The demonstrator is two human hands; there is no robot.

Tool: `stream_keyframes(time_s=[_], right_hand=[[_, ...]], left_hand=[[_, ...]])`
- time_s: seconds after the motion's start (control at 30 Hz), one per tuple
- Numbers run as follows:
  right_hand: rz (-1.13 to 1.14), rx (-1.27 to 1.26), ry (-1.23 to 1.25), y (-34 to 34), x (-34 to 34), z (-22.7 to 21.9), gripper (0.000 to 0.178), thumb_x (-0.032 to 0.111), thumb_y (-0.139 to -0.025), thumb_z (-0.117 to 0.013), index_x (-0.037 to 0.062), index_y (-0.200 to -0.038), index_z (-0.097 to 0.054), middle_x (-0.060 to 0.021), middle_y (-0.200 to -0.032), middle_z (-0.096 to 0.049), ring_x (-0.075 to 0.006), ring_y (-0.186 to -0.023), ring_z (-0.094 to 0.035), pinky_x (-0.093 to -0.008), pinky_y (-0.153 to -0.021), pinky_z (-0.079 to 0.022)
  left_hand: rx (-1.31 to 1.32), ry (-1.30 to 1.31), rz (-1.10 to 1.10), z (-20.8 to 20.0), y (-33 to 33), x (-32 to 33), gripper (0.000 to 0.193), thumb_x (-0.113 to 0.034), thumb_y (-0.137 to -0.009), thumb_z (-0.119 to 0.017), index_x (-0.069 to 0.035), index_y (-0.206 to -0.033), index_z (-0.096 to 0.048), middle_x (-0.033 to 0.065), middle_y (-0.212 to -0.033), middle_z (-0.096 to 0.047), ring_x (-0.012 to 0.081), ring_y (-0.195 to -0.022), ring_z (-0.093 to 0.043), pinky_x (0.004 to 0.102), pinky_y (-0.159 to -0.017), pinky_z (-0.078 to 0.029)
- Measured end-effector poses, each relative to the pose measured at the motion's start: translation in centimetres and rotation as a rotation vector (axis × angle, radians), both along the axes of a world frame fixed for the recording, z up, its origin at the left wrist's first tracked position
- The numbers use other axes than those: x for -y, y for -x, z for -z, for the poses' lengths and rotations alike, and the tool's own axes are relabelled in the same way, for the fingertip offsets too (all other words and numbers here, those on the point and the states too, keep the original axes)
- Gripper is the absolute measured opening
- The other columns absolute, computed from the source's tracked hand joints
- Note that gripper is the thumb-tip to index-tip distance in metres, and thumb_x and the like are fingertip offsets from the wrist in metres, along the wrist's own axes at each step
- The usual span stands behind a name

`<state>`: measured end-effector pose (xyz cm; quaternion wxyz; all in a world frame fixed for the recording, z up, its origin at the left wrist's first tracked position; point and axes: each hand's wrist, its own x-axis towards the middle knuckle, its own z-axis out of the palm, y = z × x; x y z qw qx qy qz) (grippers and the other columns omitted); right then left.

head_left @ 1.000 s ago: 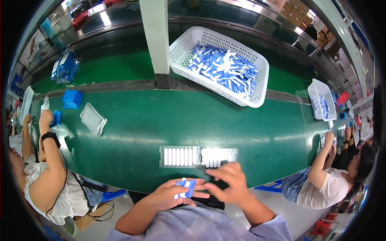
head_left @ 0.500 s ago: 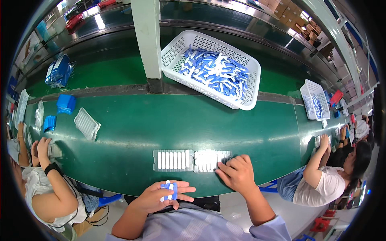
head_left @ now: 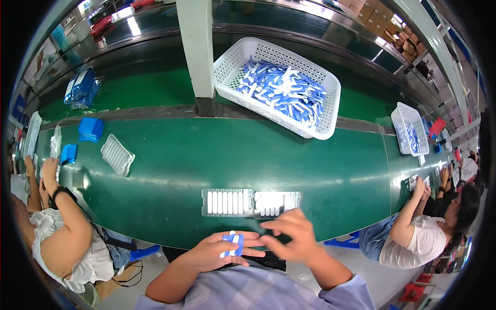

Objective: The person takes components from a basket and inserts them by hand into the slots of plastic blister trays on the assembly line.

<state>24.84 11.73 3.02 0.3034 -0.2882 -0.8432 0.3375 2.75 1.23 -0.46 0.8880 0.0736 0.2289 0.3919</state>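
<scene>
My left hand (head_left: 211, 252), palm up at the table's near edge, holds several small blue-and-white plastic sticks (head_left: 233, 244); its fingers point right. Close beside those fingertips is my right hand (head_left: 293, 238), slightly blurred, with thumb and index finger apart and nothing visible between them. Just beyond my hands lie two clear plastic trays end to end. The left tray (head_left: 205, 212) carries a row of white-topped sticks (head_left: 227, 202). In the right tray (head_left: 257, 213) some white pieces (head_left: 269, 211) show, but glare and my right hand obscure part of it.
A white basket (head_left: 330, 121) heaped with blue-and-white sticks stands beyond the table by a post (head_left: 196, 51). An empty clear tray (head_left: 118, 155) and blue packs (head_left: 91, 129) lie at left. People work on both sides; a smaller basket (head_left: 411, 150) is at right.
My right hand has drawn back from the right tray toward my left hand, uncovering more of that tray. The left hand still holds the sticks. The whole view has shifted slightly.
</scene>
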Motion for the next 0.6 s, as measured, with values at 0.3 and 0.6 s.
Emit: stream_keyframes(time_s=[0.3,0.6], right_hand=[[0.315,-0.374,0.361,-0.9,-0.7,2.0,0.011,0.0,-0.079,-0.078,0.0037,-0.089,-0.077,-0.0027,-0.07,-0.061,-0.0113,-0.062,-0.054,-0.0267,-0.059,-0.041],[-0.01,0.357,-0.389,-4.1,-2.8,2.2,0.032,0.033,-0.075,-0.08,0.0152,-0.101,-0.076,0.0001,-0.08,-0.052,-0.02,-0.075,-0.051,-0.0351,-0.073,-0.038]], left_hand=[[-0.129,-0.027,0.029,-0.5,-0.3,0.7,0.045,-0.014,-0.103,-0.05,0.006,-0.143,-0.042,0.0287,-0.145,-0.048,0.0416,-0.125,-0.058,0.041,-0.089,-0.056],[-0.15,0.004,-0.039,-0.7,0.7,0.6,0.047,-0.009,-0.1,-0.048,0.007,-0.144,-0.041,0.0297,-0.146,-0.046,0.043,-0.128,-0.055,0.0417,-0.09,-0.055]])
